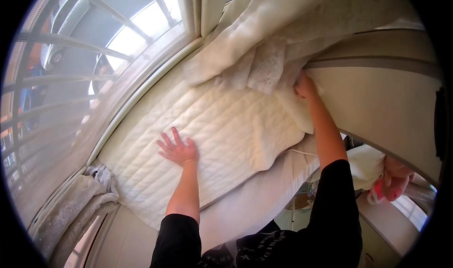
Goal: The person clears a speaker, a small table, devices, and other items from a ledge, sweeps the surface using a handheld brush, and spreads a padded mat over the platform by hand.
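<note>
A cream quilted pad with diagonal stitching covers the ledge beside the window. Flat on its left part, fingers spread, rests my left hand. My right hand is at the pad's far right corner, against the cabinet side, with its fingers curled in at the pad's edge; the fingertips are partly hidden. The pad bulges up just below that hand. A pale curtain with a lace border hangs down over the pad's far end and touches the area by my right hand.
A barred window runs along the left. Gathered lace curtain lies at lower left. A beige cabinet panel stands at right. White sheet shows below the pad's near edge, with a thin white cord. A pink item is at far right.
</note>
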`<state>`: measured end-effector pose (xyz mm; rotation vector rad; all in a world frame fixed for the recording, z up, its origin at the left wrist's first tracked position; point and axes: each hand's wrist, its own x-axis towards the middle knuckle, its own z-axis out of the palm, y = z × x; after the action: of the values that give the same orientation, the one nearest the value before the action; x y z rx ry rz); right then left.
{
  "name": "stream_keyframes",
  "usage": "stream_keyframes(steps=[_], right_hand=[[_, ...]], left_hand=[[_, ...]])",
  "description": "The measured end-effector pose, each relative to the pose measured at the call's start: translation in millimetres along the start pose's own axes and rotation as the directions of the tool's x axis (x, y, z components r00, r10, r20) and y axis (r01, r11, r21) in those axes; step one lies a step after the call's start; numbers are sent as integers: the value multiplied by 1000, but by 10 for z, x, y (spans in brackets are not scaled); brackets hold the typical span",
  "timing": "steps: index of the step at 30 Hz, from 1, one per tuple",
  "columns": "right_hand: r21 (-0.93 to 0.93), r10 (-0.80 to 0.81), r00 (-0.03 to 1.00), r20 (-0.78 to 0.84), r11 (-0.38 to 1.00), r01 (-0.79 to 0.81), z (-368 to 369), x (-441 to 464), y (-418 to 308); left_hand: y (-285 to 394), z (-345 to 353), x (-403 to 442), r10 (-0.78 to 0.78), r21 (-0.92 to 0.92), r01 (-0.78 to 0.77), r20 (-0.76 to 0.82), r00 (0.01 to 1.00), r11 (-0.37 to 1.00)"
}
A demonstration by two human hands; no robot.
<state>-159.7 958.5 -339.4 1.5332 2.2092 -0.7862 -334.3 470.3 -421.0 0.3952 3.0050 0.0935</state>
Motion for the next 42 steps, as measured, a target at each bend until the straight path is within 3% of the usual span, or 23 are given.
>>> stream_keyframes(steps=[3, 6, 9, 12, 15, 16, 18, 20, 22, 24, 27, 29, 32, 34, 36, 39, 42], right_hand=[[207, 57, 992, 109, 975, -78, 33, 196, -23], [183, -5, 996, 89, 983, -11, 74, 247, -82], [238, -15, 972, 237, 970, -43, 99, 515, -17], [257, 2, 982, 189, 965, -51, 76, 605, 34], [-130, -71, 997, 38, 989, 75, -101, 692, -23], [-263, -217, 963, -159, 950, 171, -194, 693, -109], [-549, -531, 722, -445, 798, 248, -435, 690, -346], [-530, -477, 774, -416, 819, 220, -951, 547, -911], [-720, -669, 570, -478, 670, 182, -1243, 737, -988], [-778, -360, 860, -362, 624, -66, -1654, 695, -1469], [-928, -694, 631, -347, 353, -122, -1670, 1311, -1006], [-871, -516, 777, -361, 485, -83, -1336, 1400, -876], [-692, -120, 971, -205, 720, -57, -976, 1215, -1046], [-548, -310, 932, -187, 821, 163, -359, 1778, -378], [-427, -310, 929, -205, 882, 200, 67, 1670, -280], [-410, -245, 872, -424, 910, 57, 458, 1302, -334], [-346, -291, 759, -583, 934, 92, 682, 1040, -293]], left_hand=[[5, -22, 0, 2, -9, -2, 8, 1000, 1000], [0, -5, 7, 6, -14, -6, -7, 1000, 1000], [1, 4, 20, 19, -16, -20, -39, 999, 1000], [0, 0, 17, 23, -20, -23, -41, 999, 1000], [4, -10, 19, 13, -13, -13, -13, 1000, 1000], [9, -28, 17, 2, -10, -2, 13, 1000, 1000], [28, -39, 18, -9, -11, 9, 29, 1000, 1000], [23, -33, 17, -1, -20, 1, 9, 1000, 1000], [39, -66, 22, -11, -19, 12, 34, 999, 1000], [55, -69, 22, -15, -19, 16, 38, 999, 1000], [35, -60, 5, -8, -17, 8, 27, 1000, 1000], [43, -59, 21, -7, -22, 8, 28, 1000, 1000], [23, -17, 22, 15, -12, -15, -4, 1000, 1000], [17, -48, 12, 7, 3, -7, 16, 1000, 1000], [64, -49, 35, 5, 3, -6, 15, 1000, 1000], [54, -53, 27, 16, 1, -16, 4, 1000, 1000], [55, -43, 16, 17, 6, -17, -11, 1000, 1000]])
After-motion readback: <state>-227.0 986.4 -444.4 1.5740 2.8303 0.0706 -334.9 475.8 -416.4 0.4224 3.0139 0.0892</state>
